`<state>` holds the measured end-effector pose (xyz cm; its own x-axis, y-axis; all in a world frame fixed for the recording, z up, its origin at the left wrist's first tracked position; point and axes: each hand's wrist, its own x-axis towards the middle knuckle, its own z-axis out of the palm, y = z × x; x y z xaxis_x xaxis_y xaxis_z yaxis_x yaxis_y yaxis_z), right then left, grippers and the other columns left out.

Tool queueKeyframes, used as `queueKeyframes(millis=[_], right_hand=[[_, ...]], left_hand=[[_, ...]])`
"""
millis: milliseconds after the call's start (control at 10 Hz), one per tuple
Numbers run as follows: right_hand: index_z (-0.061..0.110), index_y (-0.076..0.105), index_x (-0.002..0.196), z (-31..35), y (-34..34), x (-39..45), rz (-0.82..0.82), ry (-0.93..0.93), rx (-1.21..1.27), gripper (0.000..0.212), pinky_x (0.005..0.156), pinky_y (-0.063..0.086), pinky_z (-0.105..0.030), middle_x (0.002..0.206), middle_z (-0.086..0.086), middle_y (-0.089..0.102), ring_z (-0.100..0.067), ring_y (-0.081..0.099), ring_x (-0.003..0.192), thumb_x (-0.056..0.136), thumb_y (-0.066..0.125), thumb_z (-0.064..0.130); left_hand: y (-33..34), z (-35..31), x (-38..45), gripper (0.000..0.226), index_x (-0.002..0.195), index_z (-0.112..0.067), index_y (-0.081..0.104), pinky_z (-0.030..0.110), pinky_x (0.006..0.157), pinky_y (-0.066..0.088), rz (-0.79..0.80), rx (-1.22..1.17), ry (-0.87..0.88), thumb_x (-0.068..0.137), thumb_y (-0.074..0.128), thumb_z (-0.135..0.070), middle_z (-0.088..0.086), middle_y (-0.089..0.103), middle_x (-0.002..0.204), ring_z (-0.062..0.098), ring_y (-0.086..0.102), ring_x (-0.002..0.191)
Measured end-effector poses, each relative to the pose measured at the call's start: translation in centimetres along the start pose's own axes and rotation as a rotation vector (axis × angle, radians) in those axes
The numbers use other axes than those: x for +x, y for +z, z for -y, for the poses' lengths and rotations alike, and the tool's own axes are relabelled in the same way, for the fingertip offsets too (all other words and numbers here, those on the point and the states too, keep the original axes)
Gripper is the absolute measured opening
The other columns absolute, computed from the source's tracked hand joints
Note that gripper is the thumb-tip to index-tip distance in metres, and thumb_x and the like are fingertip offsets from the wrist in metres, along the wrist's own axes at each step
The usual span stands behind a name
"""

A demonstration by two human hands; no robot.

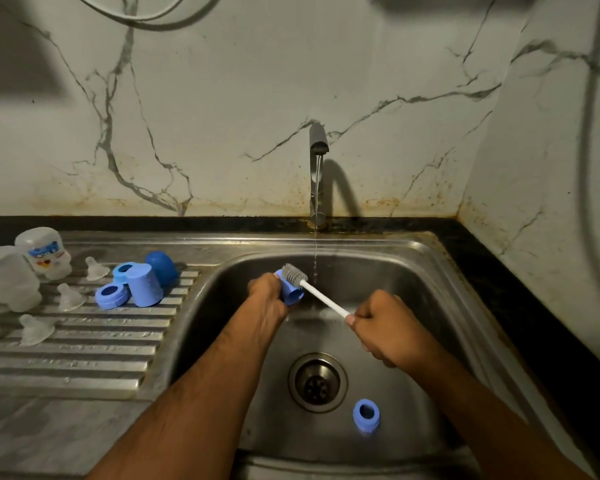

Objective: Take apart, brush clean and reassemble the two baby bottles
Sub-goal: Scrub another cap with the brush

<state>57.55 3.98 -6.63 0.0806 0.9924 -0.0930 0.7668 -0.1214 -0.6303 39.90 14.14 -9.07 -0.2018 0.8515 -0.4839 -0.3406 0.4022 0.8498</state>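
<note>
Over the sink basin my left hand (266, 295) grips a blue bottle cap (291, 293). My right hand (383, 329) holds the white handle of a bottle brush (323, 298); its grey bristle head (291, 273) lies against the cap. On the drainboard at the left stand upturned clear bottle bodies (6, 277), one with a printed label (45, 252). Beside them lie clear teats (70, 296), blue collar rings (111, 296), a light blue cap (143, 285) and a dark blue cap (161, 267). Another blue collar ring (366, 416) lies in the basin near the drain.
The tap (317, 168) at the back runs a thin stream of water (315, 258) into the steel sink (430, 268), just right of the brush head. The drain (317, 382) is in the basin's middle. A ridged drainboard (94, 341) extends left; a dark counter (520, 289) borders the right.
</note>
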Motion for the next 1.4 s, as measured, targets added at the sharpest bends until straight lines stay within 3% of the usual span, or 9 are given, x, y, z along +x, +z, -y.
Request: queueKeyframes(millis=[200,300,500,600,700,900,1100,1200,1400], right_hand=[[0.014,0.058,0.079,0.7,0.1,0.3,-0.078,-0.05,-0.136,0.028,0.062,0.043,-0.025,0.072,0.0,0.055,-0.014,0.056,0.067,0.1,0.06,0.033],[0.01,0.063,0.085,0.4,0.1,0.4,-0.021,-0.039,-0.024,0.025,0.056,0.044,-0.026,0.072,-0.004,0.057,-0.015,0.053,0.061,0.1,0.061,0.031],[0.002,0.062,0.085,-0.1,-0.6,0.5,0.017,-0.024,0.071,0.029,0.059,0.043,-0.03,0.072,-0.009,0.056,-0.019,0.048,0.059,0.1,0.06,0.028],[0.001,0.062,0.087,0.2,-0.4,0.7,0.005,-0.032,0.126,0.03,0.058,0.043,-0.03,0.073,-0.012,0.056,-0.02,0.05,0.061,0.101,0.06,0.027],[-0.003,0.061,0.09,-0.6,-0.6,0.4,0.07,0.031,0.215,0.031,0.042,0.036,-0.024,0.065,-0.012,0.053,-0.017,0.044,0.045,0.102,0.058,0.025],[0.002,0.062,0.08,0.1,-0.8,0.7,0.021,-0.011,0.188,0.031,0.048,0.04,-0.026,0.065,-0.011,0.055,-0.019,0.047,0.05,0.101,0.06,0.025],[0.006,0.063,0.08,-0.6,-0.2,0.6,0.067,0.012,0.168,0.029,0.043,0.039,-0.025,0.061,-0.007,0.054,-0.016,0.046,0.045,0.1,0.061,0.027],[0.007,0.063,0.081,-0.6,-0.5,0.8,0.02,-0.01,0.09,0.028,0.053,0.043,-0.028,0.065,-0.006,0.056,-0.017,0.049,0.053,0.099,0.062,0.029],[0.007,0.059,0.076,-0.6,-0.5,0.9,0.017,-0.02,0.115,0.032,0.051,0.043,-0.029,0.064,-0.007,0.055,-0.017,0.048,0.052,0.1,0.061,0.028]], left_hand=[[1.2,0.5,-0.6,0.014,0.106,-0.009,0.052,0.026,0.036,0.05,-0.006,-0.042,-0.045,0.102,0.038,-0.007,0.012,0.051,0.108,0.028,0.051,0.101],[0.6,-0.2,0.0,0.019,0.085,-0.001,0.046,0.042,0.078,0.058,-0.026,-0.241,-0.089,0.099,0.035,0.004,0.019,0.049,0.113,0.031,0.051,0.106],[0.4,-0.1,-0.2,0.02,0.118,-0.001,0.056,0.051,0.103,0.046,0.107,-0.439,-0.044,0.1,0.046,-0.004,0.022,0.058,0.115,0.034,0.059,0.107],[1.3,0.0,-0.8,0.018,0.093,0.001,0.061,0.042,0.109,0.044,0.22,-0.383,-0.011,0.1,0.045,0.003,0.017,0.062,0.094,0.026,0.061,0.084],[0.3,-0.4,0.0,0.026,0.086,0.001,0.055,0.044,0.103,0.044,0.189,-0.413,-0.021,0.099,0.035,0.008,0.017,0.057,0.087,0.027,0.057,0.077],[1.0,0.6,-0.4,0.037,0.134,0.004,0.053,0.044,0.089,0.048,0.124,-0.354,-0.086,0.1,0.04,0.001,0.019,0.059,0.119,0.033,0.059,0.112],[-0.1,-0.2,0.9,0.018,0.103,0.003,0.053,0.039,0.051,0.053,-0.034,-0.226,-0.04,0.1,0.035,0.005,0.016,0.052,0.085,0.027,0.052,0.07],[0.2,0.0,1.0,0.028,0.077,-0.009,0.042,0.024,0.055,0.044,-0.005,-0.111,-0.027,0.1,0.034,0.004,0.007,0.045,0.078,0.019,0.046,0.064],[0.9,0.1,1.2,0.019,0.092,0.003,0.049,0.045,0.078,0.055,-0.005,-0.249,-0.052,0.1,0.032,0.004,0.017,0.053,0.099,0.029,0.053,0.091]])
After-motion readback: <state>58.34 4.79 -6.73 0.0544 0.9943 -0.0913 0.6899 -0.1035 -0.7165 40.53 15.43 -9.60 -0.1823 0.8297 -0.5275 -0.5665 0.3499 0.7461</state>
